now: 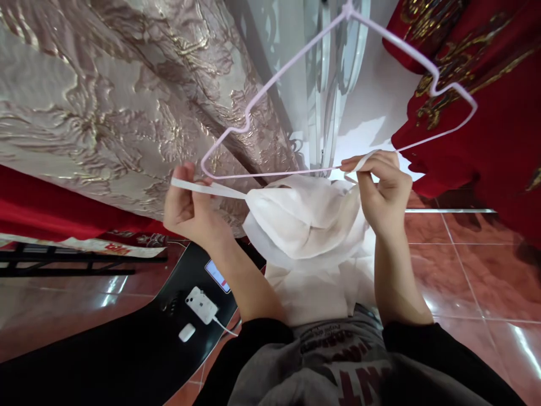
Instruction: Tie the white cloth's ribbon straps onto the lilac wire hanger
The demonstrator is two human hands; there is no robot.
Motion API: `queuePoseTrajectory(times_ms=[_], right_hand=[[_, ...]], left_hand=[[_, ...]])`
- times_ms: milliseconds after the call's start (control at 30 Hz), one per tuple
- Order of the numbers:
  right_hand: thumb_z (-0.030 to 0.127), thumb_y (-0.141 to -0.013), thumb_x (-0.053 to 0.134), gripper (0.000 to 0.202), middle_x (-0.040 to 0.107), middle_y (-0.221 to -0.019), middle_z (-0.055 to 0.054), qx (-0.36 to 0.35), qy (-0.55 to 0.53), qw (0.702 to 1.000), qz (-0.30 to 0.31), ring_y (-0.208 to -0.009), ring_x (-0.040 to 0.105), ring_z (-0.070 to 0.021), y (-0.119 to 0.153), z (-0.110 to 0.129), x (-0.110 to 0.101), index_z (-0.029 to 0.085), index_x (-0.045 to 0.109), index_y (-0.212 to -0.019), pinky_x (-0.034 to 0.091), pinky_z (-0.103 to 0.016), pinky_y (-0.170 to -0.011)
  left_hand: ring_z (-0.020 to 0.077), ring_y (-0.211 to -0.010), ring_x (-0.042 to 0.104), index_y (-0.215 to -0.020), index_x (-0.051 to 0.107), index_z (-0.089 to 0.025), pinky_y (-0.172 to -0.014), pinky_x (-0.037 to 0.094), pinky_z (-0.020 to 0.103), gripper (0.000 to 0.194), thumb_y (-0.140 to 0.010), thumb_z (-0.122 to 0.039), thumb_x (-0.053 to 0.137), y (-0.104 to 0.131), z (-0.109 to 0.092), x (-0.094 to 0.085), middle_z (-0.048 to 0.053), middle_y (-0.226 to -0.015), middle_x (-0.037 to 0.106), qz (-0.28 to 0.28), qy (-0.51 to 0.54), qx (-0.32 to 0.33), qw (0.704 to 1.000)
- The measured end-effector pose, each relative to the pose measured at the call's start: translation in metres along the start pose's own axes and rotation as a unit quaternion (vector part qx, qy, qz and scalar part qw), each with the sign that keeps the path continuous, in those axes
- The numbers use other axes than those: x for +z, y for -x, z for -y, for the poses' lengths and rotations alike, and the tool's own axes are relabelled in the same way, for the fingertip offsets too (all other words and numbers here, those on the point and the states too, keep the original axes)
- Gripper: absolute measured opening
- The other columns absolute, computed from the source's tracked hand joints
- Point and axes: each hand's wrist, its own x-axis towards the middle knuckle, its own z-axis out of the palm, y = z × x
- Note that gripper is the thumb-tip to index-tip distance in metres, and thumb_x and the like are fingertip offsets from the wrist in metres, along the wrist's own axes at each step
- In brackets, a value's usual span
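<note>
Tiled floor (454, 282), loosely curled left hand (186, 207), pinched right hand (385, 192) at hanger (397, 43), straps (226, 192) in both

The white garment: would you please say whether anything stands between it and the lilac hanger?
Between the white garment and the lower bar of the lilac hanger, nothing visible stands midway; farther right, the right hand, holding a strap, covers part of that bar.
</note>
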Motion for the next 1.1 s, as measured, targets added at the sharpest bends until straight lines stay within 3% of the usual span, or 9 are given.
queuePoseTrajectory(times_ms=[133,267,367,467,600,700,767,867,1100], right_hand=[[0.014,-0.097,0.053,0.034,0.079,-0.094,0.004,-0.002,0.007,1.000,-0.015,-0.095,0.066,-0.0163,0.002,0.003,0.006,0.031,0.081,-0.091,0.051,-0.042,-0.096],[0.012,-0.096,0.053,0.036,0.075,-0.084,0.004,-0.016,0.004,0.999,-0.041,-0.089,0.063,-0.0147,0.007,0.003,0.011,0.032,0.082,-0.093,0.050,-0.038,-0.091],[0.010,-0.097,0.053,0.038,0.075,-0.084,0.004,-0.019,-0.003,0.999,-0.049,-0.090,0.062,-0.0146,0.008,0.001,0.011,0.035,0.082,-0.104,0.050,-0.039,-0.094],[0.015,-0.099,0.054,0.037,0.078,-0.095,0.002,-0.004,-0.006,0.999,-0.044,-0.099,0.064,-0.0172,0.009,-0.001,0.009,0.034,0.079,-0.118,0.054,-0.044,-0.101],[0.022,-0.102,0.052,0.043,0.075,-0.098,0.000,0.004,-0.025,0.999,-0.036,-0.104,0.071,-0.0193,0.011,-0.004,0.010,0.036,0.069,-0.139,0.051,-0.056,-0.115],[0.023,-0.105,0.050,0.052,0.073,-0.102,0.000,-0.009,-0.045,0.998,-0.033,-0.103,0.074,-0.0204,0.015,-0.007,0.014,0.043,0.056,-0.152,0.052,-0.060,-0.114],[0.024,-0.106,0.050,0.053,0.073,-0.105,0.000,-0.019,-0.056,0.997,-0.045,-0.100,0.075,-0.0211,0.018,-0.011,0.018,0.046,0.054,-0.153,0.057,-0.058,-0.105],[0.029,-0.103,0.060,0.052,0.073,-0.107,-0.002,-0.021,-0.057,0.995,-0.074,-0.100,0.074,-0.0219,0.021,-0.017,0.021,0.044,0.055,-0.153,0.062,-0.051,-0.091],[0.034,-0.094,0.077,0.058,0.076,-0.120,-0.006,-0.046,-0.081,0.993,-0.073,-0.110,0.076,-0.0249,0.014,-0.019,0.014,0.039,0.061,-0.149,0.065,-0.045,-0.086]], left_hand=[[0.0248,-0.119,0.071,-0.113,0.085,-0.029,-0.112,0.053,0.047,0.018,-0.098,-0.020,0.081,-0.027,-0.018,0.020,-0.007,-0.117,0.082,0.156,-0.037,0.020,0.987],[0.0158,-0.091,0.067,-0.098,0.084,-0.020,-0.095,0.054,0.031,0.025,-0.089,0.003,0.079,-0.054,-0.045,0.049,-0.006,-0.091,0.076,0.318,-0.108,0.028,0.941],[0.0126,-0.074,0.055,-0.076,0.077,-0.016,-0.089,0.052,0.026,0.030,-0.081,0.013,0.074,-0.068,-0.059,0.062,-0.006,-0.069,0.058,0.373,-0.173,-0.002,0.912],[0.0185,-0.087,0.061,-0.078,0.079,-0.017,-0.102,0.052,0.033,0.024,-0.079,0.007,0.082,-0.070,-0.062,0.060,-0.002,-0.077,0.064,0.366,-0.173,-0.010,0.914],[0.0261,-0.113,0.064,-0.119,0.082,-0.021,-0.109,0.051,0.040,0.034,-0.088,-0.033,0.089,-0.041,-0.048,0.050,0.007,-0.111,0.073,0.301,-0.087,0.069,0.947],[0.0252,-0.127,0.060,-0.124,0.071,-0.023,-0.108,0.053,0.039,0.053,-0.082,-0.046,0.093,0.000,-0.024,0.050,0.008,-0.136,0.064,0.083,0.021,0.056,0.995],[0.0211,-0.125,0.062,-0.125,0.065,-0.027,-0.100,0.055,0.032,0.054,-0.082,-0.042,0.094,0.028,-0.009,0.053,0.007,-0.135,0.064,0.008,0.078,-0.054,0.995],[0.0169,-0.094,0.071,-0.106,0.066,-0.025,-0.087,0.058,0.031,0.032,-0.092,-0.048,0.083,0.055,0.000,0.058,0.003,-0.105,0.069,0.053,0.127,-0.218,0.966],[0.0204,-0.095,0.074,-0.104,0.072,-0.024,-0.093,0.057,0.034,0.029,-0.098,-0.052,0.076,0.050,-0.024,0.059,0.004,-0.094,0.076,0.130,0.166,-0.204,0.956]])
